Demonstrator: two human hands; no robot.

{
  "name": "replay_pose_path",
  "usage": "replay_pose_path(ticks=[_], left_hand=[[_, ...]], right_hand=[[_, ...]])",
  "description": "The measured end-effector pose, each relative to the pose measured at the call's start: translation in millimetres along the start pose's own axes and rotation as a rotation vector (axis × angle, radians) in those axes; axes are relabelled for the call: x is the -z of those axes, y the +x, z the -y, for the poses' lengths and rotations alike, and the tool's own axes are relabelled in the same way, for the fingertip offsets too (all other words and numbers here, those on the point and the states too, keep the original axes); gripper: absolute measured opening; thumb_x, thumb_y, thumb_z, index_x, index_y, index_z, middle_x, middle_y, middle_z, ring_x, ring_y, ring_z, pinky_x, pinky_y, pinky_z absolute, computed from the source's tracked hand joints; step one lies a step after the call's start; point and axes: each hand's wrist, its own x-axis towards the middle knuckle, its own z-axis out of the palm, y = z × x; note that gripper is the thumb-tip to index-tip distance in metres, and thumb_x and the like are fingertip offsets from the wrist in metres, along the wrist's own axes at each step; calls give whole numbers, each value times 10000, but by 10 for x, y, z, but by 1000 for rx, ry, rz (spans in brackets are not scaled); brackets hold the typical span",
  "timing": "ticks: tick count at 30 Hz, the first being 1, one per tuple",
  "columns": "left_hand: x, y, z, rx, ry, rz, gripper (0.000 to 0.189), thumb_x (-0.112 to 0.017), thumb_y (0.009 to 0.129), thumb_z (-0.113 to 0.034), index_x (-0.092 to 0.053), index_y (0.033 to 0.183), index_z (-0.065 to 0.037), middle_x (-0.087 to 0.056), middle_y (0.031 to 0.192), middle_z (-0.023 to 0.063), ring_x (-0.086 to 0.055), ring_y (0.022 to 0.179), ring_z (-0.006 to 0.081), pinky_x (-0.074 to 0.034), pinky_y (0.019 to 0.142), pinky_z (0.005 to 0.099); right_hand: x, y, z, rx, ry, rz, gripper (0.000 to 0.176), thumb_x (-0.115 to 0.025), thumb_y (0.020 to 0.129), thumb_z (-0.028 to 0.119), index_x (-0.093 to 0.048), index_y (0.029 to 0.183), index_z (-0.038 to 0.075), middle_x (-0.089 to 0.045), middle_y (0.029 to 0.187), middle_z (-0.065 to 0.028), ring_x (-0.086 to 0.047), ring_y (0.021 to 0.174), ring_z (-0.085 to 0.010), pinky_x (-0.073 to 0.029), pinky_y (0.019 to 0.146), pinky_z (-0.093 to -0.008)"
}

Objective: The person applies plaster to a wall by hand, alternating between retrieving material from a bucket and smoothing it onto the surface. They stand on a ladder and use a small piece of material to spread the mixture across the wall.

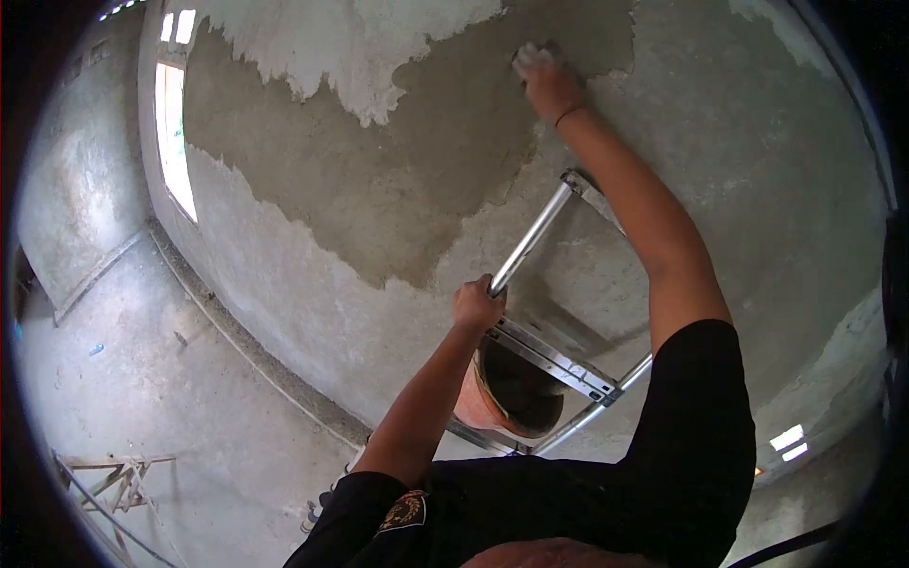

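My left hand [477, 304] is wrapped round the side rail of an aluminium ladder [530, 239] that stands against the wall. High on the wall, my right hand [549, 83] presses at the right part of a dark, damp-looking patch of plaster [379, 208]. Its fingers look grey and slightly blurred, and they are bent over something greyish that I cannot make out. Below the ladder's rung [559, 360] sits an orange bucket [476, 402] with a dirty rim. Dark, shadowed contents show inside it.
A lighter, ragged-edged area [331, 47] lies above the damp patch. Window openings [170, 133] are at the left. Far below, the concrete floor [218, 379] carries a wooden trestle [123, 483] and a small blue scrap [97, 349].
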Motion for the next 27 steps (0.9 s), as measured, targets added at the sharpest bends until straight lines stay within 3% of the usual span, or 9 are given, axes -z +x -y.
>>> replay_pose_path(ticks=[1, 4, 6, 8, 13, 16, 20, 24, 27], left_hand=[[9, 18, -35, -12, -21, -26, 265, -666, 780, -310, -650, 940, -99, -681, 868, 187, -648, 886, 398, -505, 806, 483], [87, -33, -110, -1, 1, -13, 263, -662, 785, -311, -645, 937, -97, -678, 870, 193, -643, 892, 402, -501, 809, 483], [6, 83, -40, -27, 4, -27, 265, -660, 787, -312, -645, 938, -95, -677, 871, 198, -643, 892, 403, -500, 807, 486], [-26, 126, -18, -53, 11, -39, 267, -658, 789, -313, -645, 940, -94, -675, 872, 204, -642, 892, 404, -498, 805, 489], [-14, 121, -31, -34, 9, -33, 292, -666, 801, -349, -644, 919, -83, -669, 820, 207, -644, 848, 412, -495, 773, 505], [-38, 129, -13, -8, -41, -23, 305, -677, 801, -365, -644, 907, -81, -665, 786, 200, -647, 821, 413, -493, 758, 505], [-56, 128, -2, -38, 92, -70, 321, -698, 815, -353, -652, 942, -62, -661, 745, 187, -671, 740, 377, -501, 693, 480], [-80, 131, 11, -41, 80, -92, 315, -723, 806, -335, -647, 919, -51, -636, 691, 181, -658, 685, 374, -498, 649, 460], [-81, 141, 18, -48, 79, -101, 307, -729, 806, -314, -630, 879, -33, -623, 667, 175, -653, 649, 354, -491, 616, 443]], right_hand=[[0, -54, 127, 83, 34, 62, 362, -527, 869, 38, -646, 1205, 95, -556, 1349, -100, -424, 1340, -268, -380, 1112, -379], [149, -270, 490, 30, 187, 128, 361, -539, 857, 20, -652, 1193, 85, -568, 1329, -122, -488, 1282, -299, -411, 1086, -393], [460, -366, 629, -114, 579, 310, 384, -535, 851, -1, -642, 1212, 77, -596, 1275, -170, -569, 1180, -332, -454, 1031, -401], [860, -707, 785, -175, 771, 141, 408, -539, 831, -26, -634, 1220, 54, -630, 1208, -200, -625, 1086, -346, -482, 978, -395], [1908, -2023, 989, -696, 1157, -77, 371, -594, 753, -47, -653, 1119, -52, -680, 1081, -221, -659, 1045, -287, -484, 945, -356], [2268, -3021, 939, -842, 730, 63, 368, -589, 744, -7, -655, 1101, -65, -690, 1051, -194, -670, 976, -261, -494, 920, -348], [2178, -4096, 977, -1193, 906, 34, 308, -570, 817, 46, -661, 1092, -61, -702, 992, -180, -661, 914, -210, -505, 858, -323], [1956, -4428, 1189, -1324, 886, -26, 288, -573, 841, 80, -666, 1074, -62, -704, 971, -173, -645, 917, -186, -501, 848, -319], [1681, -4597, 1381, -1353, 915, -80, 346, -543, 783, -12, -631, 1106, -97, -697, 1001, -200, -665, 944, -256, -489, 879, -337]])
